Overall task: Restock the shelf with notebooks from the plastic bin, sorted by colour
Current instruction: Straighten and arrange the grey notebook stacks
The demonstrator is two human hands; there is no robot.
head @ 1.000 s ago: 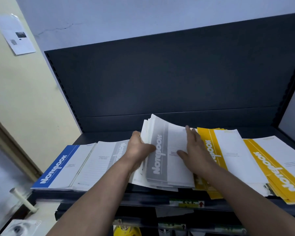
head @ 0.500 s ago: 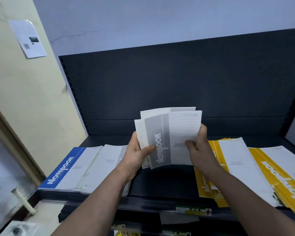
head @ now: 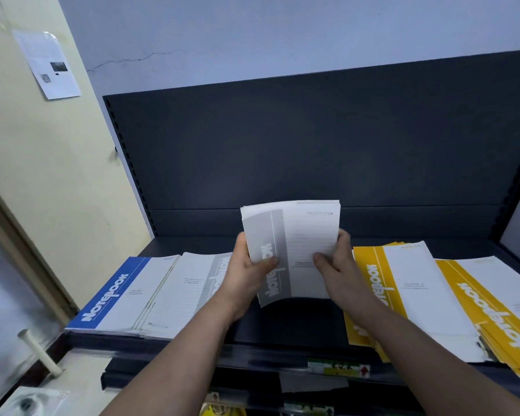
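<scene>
grey notebooks (head: 291, 250) lifted off the shelf (head: 282, 328), fanned stack squared up, held up between both hands (head: 246, 273)

Held stack (head: 306, 235): white covers, faint ruled lines, grey band with white lettering. Blue-banded stack (head: 114, 292) and yellow-banded stacks (head: 409, 295): same white covers, white lettering. Shelf (head: 282, 328): dark charcoal-blue.

The dark shelf (head: 297, 325) carries a blue notebook pile (head: 111, 295) at its left end, with grey notebooks (head: 186, 289) just beside it. Overlapping yellow notebooks (head: 403, 295) lie fanned along the right. A label (head: 338, 367) sits on the near edge.
</scene>
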